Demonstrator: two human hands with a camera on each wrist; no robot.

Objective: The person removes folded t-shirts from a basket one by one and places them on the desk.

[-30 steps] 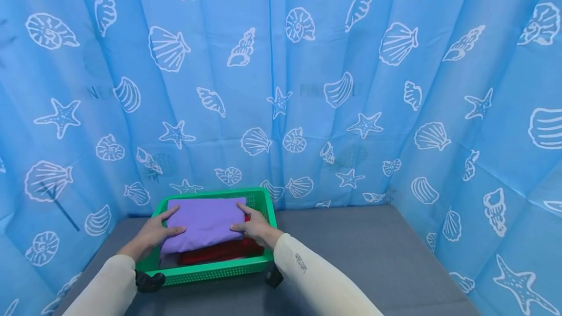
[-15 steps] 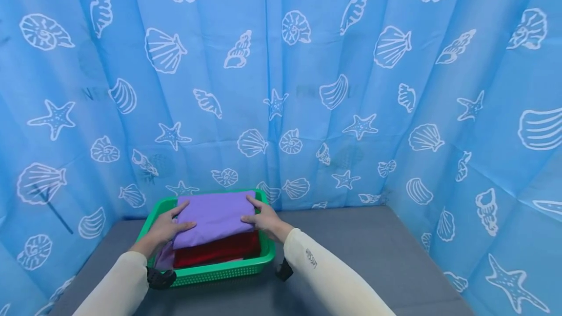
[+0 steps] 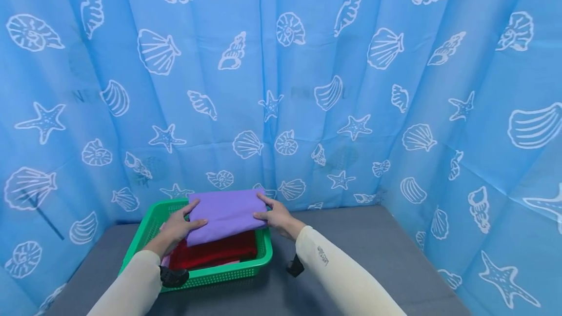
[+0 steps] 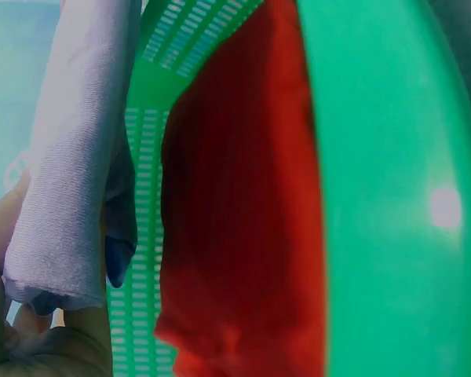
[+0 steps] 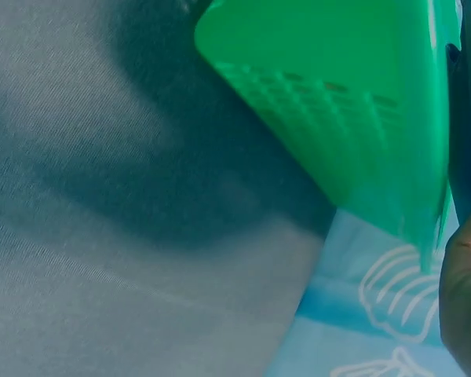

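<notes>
Both hands grip a folded purple cloth [image 3: 226,216] by its opposite side edges, thumbs on its upper face. My left hand [image 3: 177,226] has the left edge and my right hand [image 3: 278,219] the right one. The cloth is raised over a green plastic basket [image 3: 232,270]. Inside lies a folded red cloth [image 3: 215,251], with a bit of pink fabric showing under it. The left wrist view shows the thick folded end of the purple cloth [image 4: 67,181] between fingers and thumb, apart from the red cloth [image 4: 235,196]. In the right wrist view, my right hand [image 5: 465,290] is mostly cut off.
The basket stands on a grey cloth-covered surface [image 3: 342,252], which stretches to its right. A blue curtain [image 3: 303,111] with white shell prints hangs behind and at both sides, close to the basket's back rim.
The hands have lifted the purple cloth and carried it rightward, uncovering more of the red cloth and the basket's left side. The head view has turned slightly right.
</notes>
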